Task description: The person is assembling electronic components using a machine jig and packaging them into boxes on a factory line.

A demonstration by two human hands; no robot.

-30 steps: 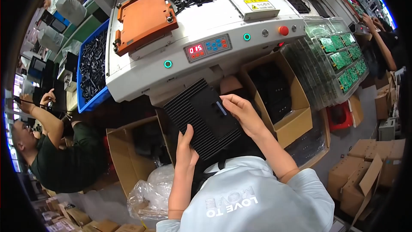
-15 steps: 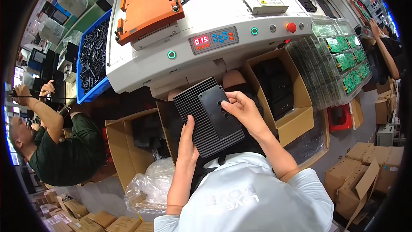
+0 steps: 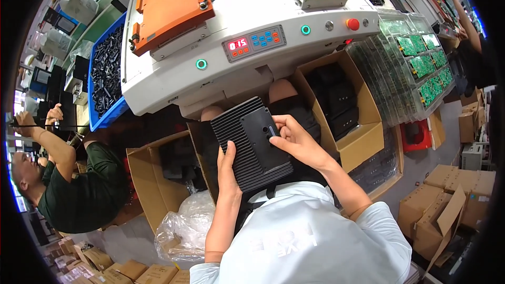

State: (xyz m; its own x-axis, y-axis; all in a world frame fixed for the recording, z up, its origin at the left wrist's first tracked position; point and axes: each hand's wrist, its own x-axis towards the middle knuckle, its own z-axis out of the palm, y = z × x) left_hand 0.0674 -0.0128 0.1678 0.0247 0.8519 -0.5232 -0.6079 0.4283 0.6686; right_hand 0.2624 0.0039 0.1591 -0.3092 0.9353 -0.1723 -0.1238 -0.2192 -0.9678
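A black finned heat-sink housing (image 3: 252, 152) is held over my lap, tilted, with its ribs and flat raised panel facing up. My left hand (image 3: 228, 171) grips its left edge, the thumb lying over the ribs and the other fingers hidden beneath. At the upper right side, my right hand (image 3: 297, 139) has its thumb bent by the round holes in the panel and its fingers curled around the edge. A small dark oblong spot shows beside that thumb; whether it is a loose part or an opening I cannot tell.
Ahead stands a white machine (image 3: 173, 81) with an orange fixture (image 3: 173, 13) and a red button (image 3: 352, 24). A blue bin (image 3: 96, 121) of black parts is left; cardboard boxes (image 3: 368, 150) flank my legs. Clear trays of green circuit boards (image 3: 422, 66) are right. A co-worker (image 3: 84, 189) sits left.
My right thumb has shifted slightly lower beside the holes, and a dark oblong spot now shows above it. The housing has moved slightly left in view, as has the machine.
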